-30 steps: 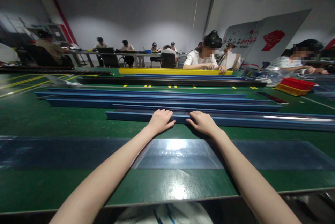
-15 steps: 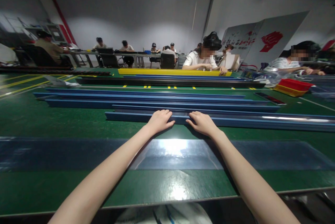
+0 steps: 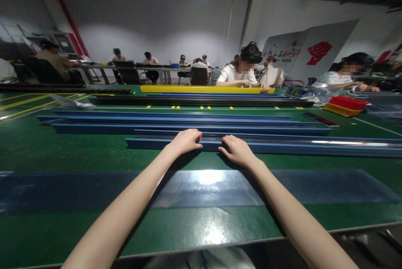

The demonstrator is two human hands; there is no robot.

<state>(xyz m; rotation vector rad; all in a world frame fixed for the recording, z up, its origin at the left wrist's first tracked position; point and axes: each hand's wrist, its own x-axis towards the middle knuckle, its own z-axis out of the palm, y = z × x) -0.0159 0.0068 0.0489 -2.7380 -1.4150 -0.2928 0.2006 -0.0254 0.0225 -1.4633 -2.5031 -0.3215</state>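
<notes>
A long blue U-shaped channel [image 3: 150, 143] lies crosswise on the green table [image 3: 103, 156]. Over its near wall my left hand [image 3: 186, 140] bends, fingers curled down into the channel and thumb on the front side. My right hand [image 3: 237, 150] grips the same wall a short way to the right, its fingers over the edge and its thumb in front. The fingertips of both hands are partly hidden inside the channel. Between me and the channel, under my forearms, a clear plastic strip [image 3: 213, 195] lies flat.
More blue channels [image 3: 188, 128] lie parallel just behind. Farther back are a black channel [image 3: 201, 101] and a yellow one [image 3: 201, 89], with a person [image 3: 234, 74] leaning over it. To the right are a phone [image 3: 320, 119] and a red bin [image 3: 347, 103].
My left hand has shifted slightly left along the channel, its wrist turned and fingers more curled. The right hand stays at nearly the same spot. The view has tilted slightly upward.
</notes>
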